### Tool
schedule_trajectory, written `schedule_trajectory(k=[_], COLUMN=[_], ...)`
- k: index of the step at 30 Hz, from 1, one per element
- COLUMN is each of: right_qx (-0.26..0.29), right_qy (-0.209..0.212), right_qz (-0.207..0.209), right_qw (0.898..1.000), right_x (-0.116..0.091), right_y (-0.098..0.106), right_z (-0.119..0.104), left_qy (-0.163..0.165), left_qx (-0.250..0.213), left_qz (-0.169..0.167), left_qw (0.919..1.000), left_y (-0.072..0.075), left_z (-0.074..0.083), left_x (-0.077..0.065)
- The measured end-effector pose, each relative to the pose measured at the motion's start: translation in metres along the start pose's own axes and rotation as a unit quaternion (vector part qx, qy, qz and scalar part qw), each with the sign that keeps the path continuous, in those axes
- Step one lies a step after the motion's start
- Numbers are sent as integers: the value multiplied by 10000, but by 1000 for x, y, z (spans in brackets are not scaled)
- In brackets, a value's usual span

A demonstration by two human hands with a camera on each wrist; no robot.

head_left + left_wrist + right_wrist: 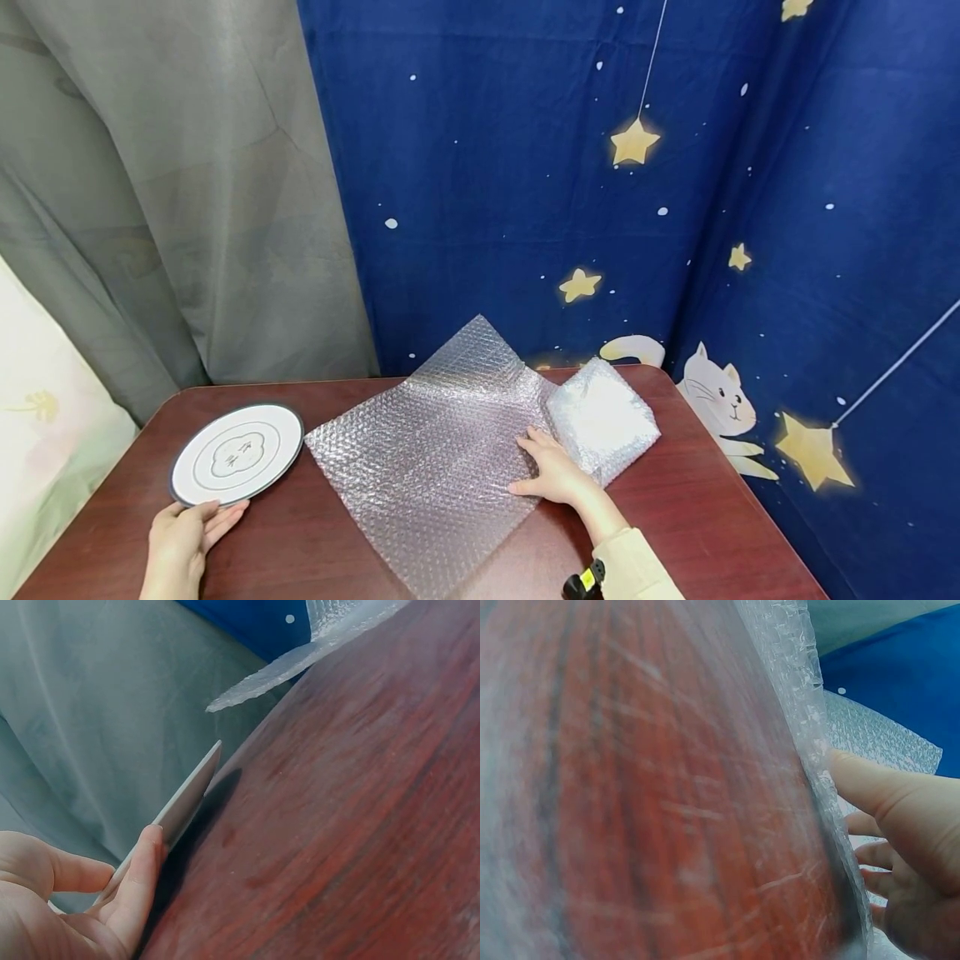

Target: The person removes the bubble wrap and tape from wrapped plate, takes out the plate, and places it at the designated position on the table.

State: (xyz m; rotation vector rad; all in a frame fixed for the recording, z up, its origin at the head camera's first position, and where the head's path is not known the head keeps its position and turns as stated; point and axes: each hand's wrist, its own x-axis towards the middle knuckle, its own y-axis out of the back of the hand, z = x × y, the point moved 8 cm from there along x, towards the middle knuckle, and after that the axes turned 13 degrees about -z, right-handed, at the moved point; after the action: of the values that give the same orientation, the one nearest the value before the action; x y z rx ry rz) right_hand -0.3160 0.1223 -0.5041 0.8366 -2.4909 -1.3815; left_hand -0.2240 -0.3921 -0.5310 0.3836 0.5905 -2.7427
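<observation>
Grip of the left hand [180,537] is a pinch on the near rim of the white plate [236,454], thumb on the upper face and fingers beneath. That plate, dark-rimmed and with a small printed figure at its centre, lies left of the sheet of bubble wrap [431,454], near its left corner but not over it. From the left wrist a dark shadow shows under the plate, so at least the near side is lifted; whether the far rim touches the worktop [697,517] I cannot tell.

On the sheet's right part rests the right hand [555,475], its fingers spread and thumb pointing toward the sheet's middle; it appears to steady the wrap rather than grasp it. Right of the sheet, just beside that hand, sits a squarish bubble-wrap bundle [603,417], its contents lost in glare. Behind the sheet hang a grey curtain [232,208] and a blue curtain [510,167] with stars.

My judgement is that the step in hand is handling the plate by its edge while the sheet is kept spread. Moving the plate onward would call for a firm rim pinch, some clearance above the wrap's edge, and light pressure from the right palm.
</observation>
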Motion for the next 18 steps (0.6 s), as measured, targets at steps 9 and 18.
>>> schedule_trajectory(k=[9, 18], right_qx=[8, 23], right_qy=[-20, -26], right_qz=[-22, -11], right_qw=[10000, 10000], right_x=[-1, -2], right_y=[0, 1], right_z=[-1, -3], left_qy=[-34, 41], left_qx=[38, 161], left_qz=[-8, -131], left_qw=[10000, 9998], left_y=[1, 2], left_z=[-2, -4], left_x=[2, 5])
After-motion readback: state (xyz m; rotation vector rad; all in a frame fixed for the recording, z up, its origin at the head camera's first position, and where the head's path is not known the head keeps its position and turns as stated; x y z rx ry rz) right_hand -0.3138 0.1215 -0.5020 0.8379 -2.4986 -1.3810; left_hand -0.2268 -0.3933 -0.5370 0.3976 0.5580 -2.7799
